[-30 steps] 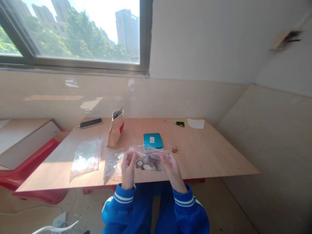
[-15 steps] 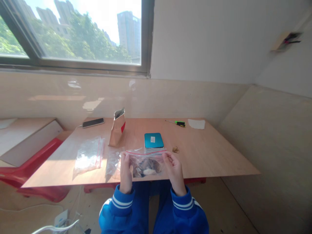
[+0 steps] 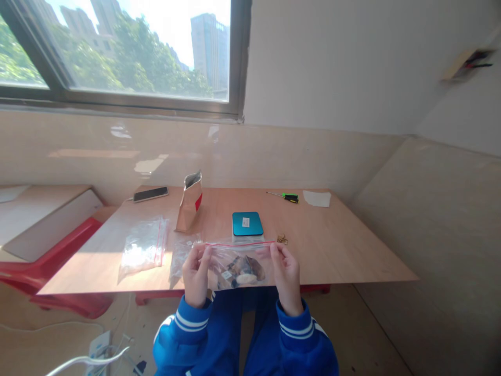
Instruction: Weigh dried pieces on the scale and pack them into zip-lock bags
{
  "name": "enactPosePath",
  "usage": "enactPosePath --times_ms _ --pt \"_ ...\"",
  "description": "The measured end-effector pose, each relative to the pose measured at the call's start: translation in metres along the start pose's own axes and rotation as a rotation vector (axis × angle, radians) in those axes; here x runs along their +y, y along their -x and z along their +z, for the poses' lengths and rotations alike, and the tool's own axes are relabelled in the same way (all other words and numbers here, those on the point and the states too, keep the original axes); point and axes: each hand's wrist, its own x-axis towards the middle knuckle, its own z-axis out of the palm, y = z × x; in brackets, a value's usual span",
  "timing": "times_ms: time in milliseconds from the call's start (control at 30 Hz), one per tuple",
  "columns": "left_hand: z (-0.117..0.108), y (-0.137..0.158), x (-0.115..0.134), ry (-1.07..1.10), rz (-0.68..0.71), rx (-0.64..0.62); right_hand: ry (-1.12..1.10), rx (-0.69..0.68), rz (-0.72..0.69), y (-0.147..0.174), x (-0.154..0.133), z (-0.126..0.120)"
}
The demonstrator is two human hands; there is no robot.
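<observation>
A clear zip bag (image 3: 258,253) with a red seal strip is held up at the table's front edge. Dark pieces and a pale, rounded one show through its plastic, too blurred to name. My left hand (image 3: 197,274) pinches the bag's top left corner between thumb and fingers. At the top right corner, my right hand (image 3: 287,274) grips it the same way, so the red strip is stretched straight between them. Just beyond the bag lies a flat blue device (image 3: 253,224) with a white label. Small brass-coloured pieces (image 3: 282,239) rest to its right.
An upright brown paper bag (image 3: 188,206) stands at the back left, near a phone (image 3: 151,194). Clear plastic bags (image 3: 143,245) lie at the left, with another (image 3: 180,258) beside my left hand. Screwdrivers (image 3: 287,197) and a white paper scrap (image 3: 317,198) lie at the back right.
Both hands have moved slightly apart, and the bag's top edge is now pulled straighter. The bag has shifted a little to the right in view.
</observation>
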Motion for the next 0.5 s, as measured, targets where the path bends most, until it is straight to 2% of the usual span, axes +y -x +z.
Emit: enactPosePath --times_ms 133,333,500 --pt "-0.0007 0.0002 0.0024 -0.041 0.007 0.011 0.020 0.068 0.006 0.0005 0.0002 -0.0018" --pt "0.0015 0.0038 0.0043 -0.039 0.043 0.063 0.036 0.130 -0.062 0.0032 -0.0005 0.0006" --pt "0.0061 0.0050 0.0103 -0.081 0.044 0.013 -0.019 0.059 -0.023 0.0022 -0.0027 0.0009"
